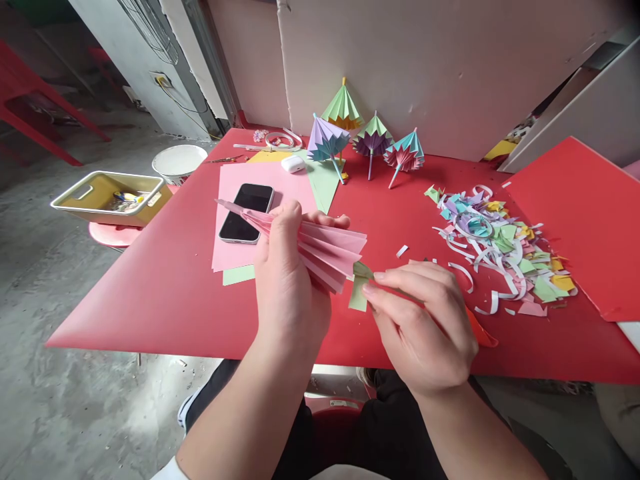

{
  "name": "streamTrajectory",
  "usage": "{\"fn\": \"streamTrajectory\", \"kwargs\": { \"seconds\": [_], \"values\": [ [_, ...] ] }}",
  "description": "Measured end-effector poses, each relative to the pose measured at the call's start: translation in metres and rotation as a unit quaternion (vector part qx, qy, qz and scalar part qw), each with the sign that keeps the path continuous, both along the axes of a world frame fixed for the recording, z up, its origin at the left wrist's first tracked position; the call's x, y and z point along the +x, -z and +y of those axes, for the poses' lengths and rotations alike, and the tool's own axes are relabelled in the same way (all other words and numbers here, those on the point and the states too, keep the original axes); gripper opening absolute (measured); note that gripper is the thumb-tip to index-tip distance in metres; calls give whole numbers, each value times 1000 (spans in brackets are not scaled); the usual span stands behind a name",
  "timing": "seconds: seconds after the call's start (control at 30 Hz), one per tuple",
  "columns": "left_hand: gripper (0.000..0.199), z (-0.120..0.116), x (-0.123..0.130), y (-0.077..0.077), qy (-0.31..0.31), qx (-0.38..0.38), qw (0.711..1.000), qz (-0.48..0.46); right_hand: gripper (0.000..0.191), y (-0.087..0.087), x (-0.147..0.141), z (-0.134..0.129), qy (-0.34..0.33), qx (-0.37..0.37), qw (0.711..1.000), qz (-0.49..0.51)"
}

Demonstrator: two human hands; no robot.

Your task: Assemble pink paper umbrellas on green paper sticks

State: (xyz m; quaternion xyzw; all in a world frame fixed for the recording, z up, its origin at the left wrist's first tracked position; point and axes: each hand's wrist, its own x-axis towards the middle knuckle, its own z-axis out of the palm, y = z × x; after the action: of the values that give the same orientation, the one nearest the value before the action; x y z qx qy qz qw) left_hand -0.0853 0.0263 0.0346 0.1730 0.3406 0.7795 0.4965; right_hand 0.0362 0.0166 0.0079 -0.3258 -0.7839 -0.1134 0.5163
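Pleated pink paper (333,250) is gripped in my left hand (290,287), the thumb on top and the folds fanning out to the right. Between the thumb and fingers of my right hand (427,317) is a small piece of green paper (359,297), right beside the fan's lower right edge; whether the two touch is hard to tell. Behind the left hand, a black-screened phone (247,212) lies on pink sheets (220,250). Several small folded paper umbrellas (343,107) stand at the back against the wall.
On the red table (175,293), a heap of paper scraps (505,247) lies at the right, beside a red board (575,227). A white earbud case (293,164) sits near the back. Left of the table are a yellow basket (95,212) and a white bucket (179,164).
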Motion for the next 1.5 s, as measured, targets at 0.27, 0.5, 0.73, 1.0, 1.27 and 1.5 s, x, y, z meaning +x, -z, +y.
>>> {"fn": "streamTrajectory", "kwargs": {
  "seconds": [0.27, 0.5, 0.73, 1.0, 1.27, 1.5],
  "values": [
    [10, -5, 3, -2, 3, 29, 1000, 0, 29, -1, 0, 2, -20, -22, 999, 27],
    [10, -4, 3, -2, -12, 12, 1000, 12, 28, 2, 1, 4, -66, -69, 993, 67],
    [14, -2, 3, 2, -15, 10, 998, 57, 28, 5, -1, 4, -61, -157, 979, 114],
    [16, 2, 4, 7, -27, -8, 997, 76, 28, 4, -4, 4, -56, -187, 972, 129],
    [16, 3, 7, 6, -34, -18, 996, 83, 11, 2, 0, 4, -47, -277, 947, 158],
    [15, 4, 7, 6, -14, 4, 997, 77, 8, 1, 3, 6, -87, -352, 904, 226]
  ]
}}
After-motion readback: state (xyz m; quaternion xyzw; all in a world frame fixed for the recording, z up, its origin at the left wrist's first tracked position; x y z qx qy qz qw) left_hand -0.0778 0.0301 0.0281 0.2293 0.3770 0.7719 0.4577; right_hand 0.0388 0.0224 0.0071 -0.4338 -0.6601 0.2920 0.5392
